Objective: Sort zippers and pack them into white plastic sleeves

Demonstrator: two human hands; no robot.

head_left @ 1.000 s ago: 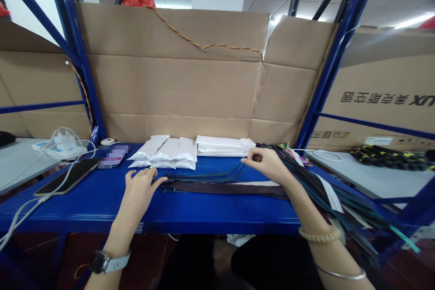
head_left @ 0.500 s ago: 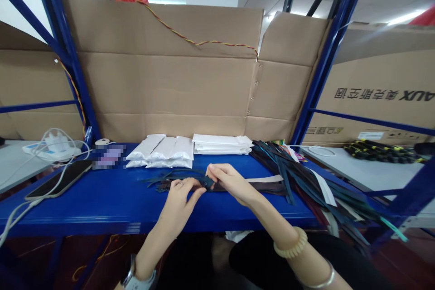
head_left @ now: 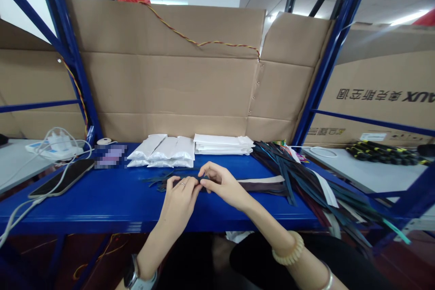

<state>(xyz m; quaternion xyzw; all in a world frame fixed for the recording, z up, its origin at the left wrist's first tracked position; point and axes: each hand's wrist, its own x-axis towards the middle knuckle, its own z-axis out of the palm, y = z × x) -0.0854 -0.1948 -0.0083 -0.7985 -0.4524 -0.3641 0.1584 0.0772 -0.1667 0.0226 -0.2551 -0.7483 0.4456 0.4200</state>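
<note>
I watch the dark strip (head_left: 157, 180) by my left hand (head_left: 180, 201): it lies around the middle of the blue tabletop (head_left: 95, 204), between the front edge and the white packets (head_left: 170, 152). My left grip looks pinched onto it. My right hand (head_left: 224, 186) meets the left at the fingertips, but I cannot tell if its grip is closed on anything, since the contact is hidden.

The 2 hands work best this close, I judge — the left pinning the strip flat, the right making only small, light finger moves. I would hold both wrists low and pinch near the end, so that thin, limp material cannot fold or twist. The brown strip (head_left: 263, 187) and the pale strip (head_left: 261, 180) lie just beside my right fingers — an easy snag — so I would lift slightly before drawing sideways towards the right edge's loose bundle (head_left: 287, 170).
</note>
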